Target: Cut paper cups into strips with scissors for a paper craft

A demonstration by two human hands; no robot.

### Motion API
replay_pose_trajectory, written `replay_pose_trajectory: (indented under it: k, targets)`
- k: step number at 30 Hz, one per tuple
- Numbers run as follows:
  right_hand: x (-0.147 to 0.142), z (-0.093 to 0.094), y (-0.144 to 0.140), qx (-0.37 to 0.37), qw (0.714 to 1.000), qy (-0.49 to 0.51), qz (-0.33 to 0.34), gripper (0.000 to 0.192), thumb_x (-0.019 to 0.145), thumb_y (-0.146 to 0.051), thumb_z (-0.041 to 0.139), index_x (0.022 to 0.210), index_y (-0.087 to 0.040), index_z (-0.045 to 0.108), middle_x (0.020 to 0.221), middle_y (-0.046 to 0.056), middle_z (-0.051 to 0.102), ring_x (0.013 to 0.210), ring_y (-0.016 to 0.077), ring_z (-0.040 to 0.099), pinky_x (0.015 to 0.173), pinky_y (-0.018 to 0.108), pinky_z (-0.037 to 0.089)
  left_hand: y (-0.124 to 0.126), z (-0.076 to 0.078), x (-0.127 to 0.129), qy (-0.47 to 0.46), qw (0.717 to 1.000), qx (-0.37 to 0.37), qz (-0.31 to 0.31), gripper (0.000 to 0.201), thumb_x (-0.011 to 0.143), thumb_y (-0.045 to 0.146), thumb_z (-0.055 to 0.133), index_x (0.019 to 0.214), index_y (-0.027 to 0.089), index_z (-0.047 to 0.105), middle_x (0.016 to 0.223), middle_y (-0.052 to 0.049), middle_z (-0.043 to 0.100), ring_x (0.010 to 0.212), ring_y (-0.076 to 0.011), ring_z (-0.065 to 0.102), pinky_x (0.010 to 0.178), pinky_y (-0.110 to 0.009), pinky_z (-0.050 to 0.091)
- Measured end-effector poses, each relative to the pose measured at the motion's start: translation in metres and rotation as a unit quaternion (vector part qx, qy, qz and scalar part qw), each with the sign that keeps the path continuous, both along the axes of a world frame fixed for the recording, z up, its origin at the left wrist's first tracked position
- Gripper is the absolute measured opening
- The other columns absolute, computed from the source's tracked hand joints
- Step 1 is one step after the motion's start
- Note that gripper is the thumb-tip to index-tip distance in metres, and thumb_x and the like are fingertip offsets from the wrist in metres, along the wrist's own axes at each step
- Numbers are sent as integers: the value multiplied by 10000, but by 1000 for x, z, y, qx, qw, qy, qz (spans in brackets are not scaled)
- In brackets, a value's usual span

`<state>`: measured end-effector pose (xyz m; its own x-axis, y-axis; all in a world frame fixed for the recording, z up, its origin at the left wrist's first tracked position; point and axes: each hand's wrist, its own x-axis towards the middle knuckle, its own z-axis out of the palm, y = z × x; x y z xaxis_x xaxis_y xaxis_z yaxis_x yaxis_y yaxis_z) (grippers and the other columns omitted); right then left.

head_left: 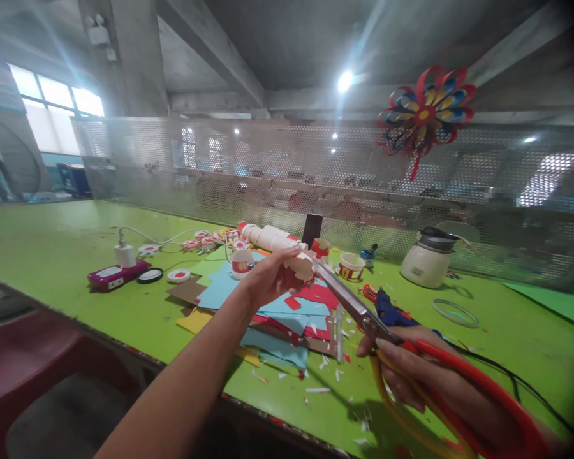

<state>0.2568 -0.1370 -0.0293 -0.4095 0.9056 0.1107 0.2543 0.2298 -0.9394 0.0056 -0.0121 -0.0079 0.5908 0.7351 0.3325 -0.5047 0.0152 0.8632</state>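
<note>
In the middle, my left hand [270, 277] is wrapped around a paper cup [302, 266], white with a red part below. My right hand [425, 366] grips large scissors [349, 298] with red and yellow handles. Their metal blades point away to the upper left, with the tips at the cup's edge; whether they touch it I cannot tell. Below the cup lie stacked paper sheets [310, 308] in light blue, red, brown and yellow. White and red paper scraps are scattered nearby. Behind my left hand lies a stack of nested paper cups [272, 237].
A red-and-white cup [242, 263] and a cut cup [351, 266] stand nearby. A blue glue gun [390, 310] lies right of the blades, near a beige jug [425, 258]. Left are a purple power strip [117, 275] and a black ring [150, 275]. A phone [312, 229] stands behind.
</note>
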Motion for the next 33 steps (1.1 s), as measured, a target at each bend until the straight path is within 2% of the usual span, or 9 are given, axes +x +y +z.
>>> replay_pose_trajectory:
  k: [4, 6, 8, 9, 12, 15, 20, 28, 33]
  targets:
    - [-7, 7, -6, 88, 994, -48, -46, 407, 939, -475, 493, 676, -189, 613, 533, -20, 523, 505, 105, 486, 518, 224, 424, -1, 0, 0, -58, 997, 43, -6, 351, 816, 362, 640, 1050, 106, 689, 911, -135, 713, 852, -218, 680, 685, -279, 515]
    - [-15, 15, -12, 149, 981, -91, -89, 420, 907, -522, 512, 654, -209, 630, 583, 7, 588, 552, 134, 546, 558, 239, 473, -2, 0, 0, -77, 995, 62, 10, 387, 813, 308, 655, 1141, 104, 673, 1077, -166, 692, 999, -249, 657, 831, -326, 517]
    - [-25, 22, -19, 192, 966, -128, -116, 367, 882, -540, 524, 763, -242, 702, 709, 31, 684, 607, 166, 609, 550, 245, 501, -3, 0, 0, -91, 993, 74, 24, 411, 800, 255, 672, 1181, 102, 661, 1169, -178, 666, 1080, -265, 630, 940, -360, 482]
    - [-29, 26, -21, 209, 961, -143, -115, 353, 879, -537, 523, 814, -256, 727, 710, 32, 698, 616, 178, 626, 563, 253, 516, -4, 0, 0, -96, 992, 78, 28, 418, 795, 241, 677, 1189, 102, 659, 1188, -180, 660, 1096, -268, 624, 968, -366, 468]
    - [-35, 30, -22, 235, 950, -174, -112, 337, 891, -494, 504, 906, -272, 757, 701, 32, 719, 609, 187, 653, 571, 259, 541, -6, 1, 1, -96, 991, 84, 30, 427, 793, 249, 679, 1190, 93, 661, 1186, -190, 663, 1079, -269, 635, 978, -369, 463]
    - [-33, 25, -16, 233, 946, -202, -102, 327, 899, -463, 497, 938, -260, 751, 748, 32, 736, 641, 184, 678, 588, 252, 553, -8, 1, 2, -87, 992, 88, 32, 428, 780, 259, 691, 1176, 97, 672, 1193, -191, 660, 1071, -278, 638, 969, -374, 470]
    - [-26, 15, -7, 233, 932, -264, -88, 350, 920, -460, 467, 879, -232, 729, 680, 22, 698, 647, 188, 675, 572, 255, 540, -13, 3, 3, -77, 992, 91, 43, 420, 769, 245, 700, 1169, 118, 681, 1254, -182, 628, 1105, -287, 621, 976, -371, 468]
    - [-25, 10, -6, 228, 932, -267, -87, 391, 924, -505, 459, 958, -231, 735, 705, 36, 709, 617, 193, 659, 535, 269, 514, -16, 5, 4, -73, 993, 71, 60, 410, 749, 221, 714, 1147, 124, 692, 1195, -171, 659, 1085, -275, 627, 954, -364, 484]
    - [-24, 8, -2, 235, 928, -276, -88, 412, 927, -519, 442, 910, -219, 724, 697, 43, 695, 636, 203, 654, 558, 289, 513, -15, 5, 5, -68, 993, 76, 65, 394, 761, 215, 706, 1145, 126, 693, 1202, -164, 655, 1063, -261, 633, 946, -357, 488]
